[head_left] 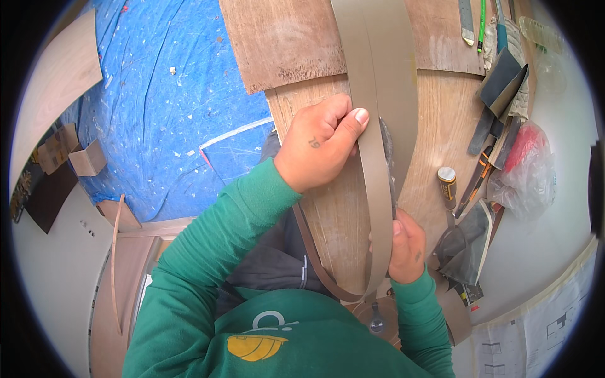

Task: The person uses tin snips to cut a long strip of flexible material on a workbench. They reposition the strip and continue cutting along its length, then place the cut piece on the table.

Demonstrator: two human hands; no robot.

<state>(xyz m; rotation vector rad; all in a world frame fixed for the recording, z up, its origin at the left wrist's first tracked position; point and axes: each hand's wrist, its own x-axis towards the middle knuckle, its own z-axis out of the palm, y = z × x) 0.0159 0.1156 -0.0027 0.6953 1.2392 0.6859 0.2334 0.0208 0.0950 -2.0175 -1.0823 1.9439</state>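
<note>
Brown strip (pixel 379 201) is lying between the hands, long axis running fore-aft, from the far edge of view back toward the torso, where it's bending round in 1 loop above the bare wooden board (pixel 334 217). Left hand (pixel 320 142) is sitting farther out, on the strip's left side, pinching its left edge with thumb on top. Right hand (pixel 408 249) is sitting nearer the body, on the right side, fingers curling; the strip is hiding part of the grip, so can't tell if it's closing on anything. Dark grey piece (pixel 387 151) is showing along the strip's right edge, its near end close to the right thumb. So the 2 hands are straddling the strip, staggered along its length: left leading, right trailing. White-capped tube (pixel 447 189) is standing clear, off to the right.
</note>
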